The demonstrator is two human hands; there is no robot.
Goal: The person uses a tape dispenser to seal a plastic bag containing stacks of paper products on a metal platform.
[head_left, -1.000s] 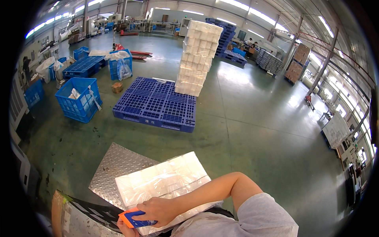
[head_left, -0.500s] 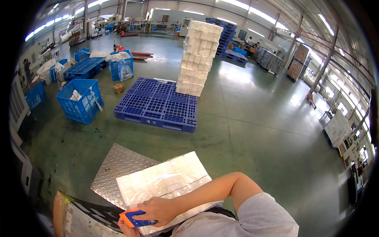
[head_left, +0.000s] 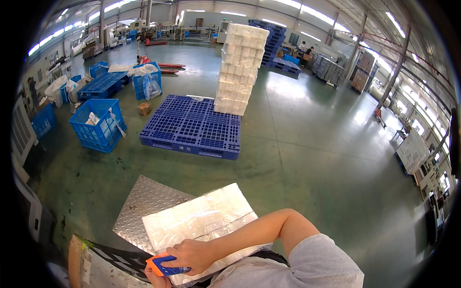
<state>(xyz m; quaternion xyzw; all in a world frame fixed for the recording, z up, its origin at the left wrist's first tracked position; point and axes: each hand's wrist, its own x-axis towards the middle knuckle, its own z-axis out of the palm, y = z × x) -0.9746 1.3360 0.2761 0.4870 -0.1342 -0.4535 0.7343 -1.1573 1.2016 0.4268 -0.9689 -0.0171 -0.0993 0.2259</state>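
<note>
A large pack of white blocks in clear film [head_left: 206, 213] lies aslant in front of me, against my body. My right hand [head_left: 194, 254] is closed around a small blue and orange hand tool [head_left: 165, 264] at the pack's near left corner; its exact kind does not show. My left hand [head_left: 156, 278] is just below the tool's orange end, fingers bent and pressed together at that corner. What those fingers pinch is hidden, and most of this hand is cut off by the lower edge.
A metal tread plate [head_left: 144, 206] lies under the pack's far left side. Ahead is a blue plastic pallet [head_left: 187, 127] with a tall stack of similar wrapped packs [head_left: 240, 72] on its right corner. Left of it stand a blue crate [head_left: 98, 127] and a small brown box [head_left: 144, 109].
The view has shifted very slightly. Both hands, the tool and the pack hold nearly the same places.
</note>
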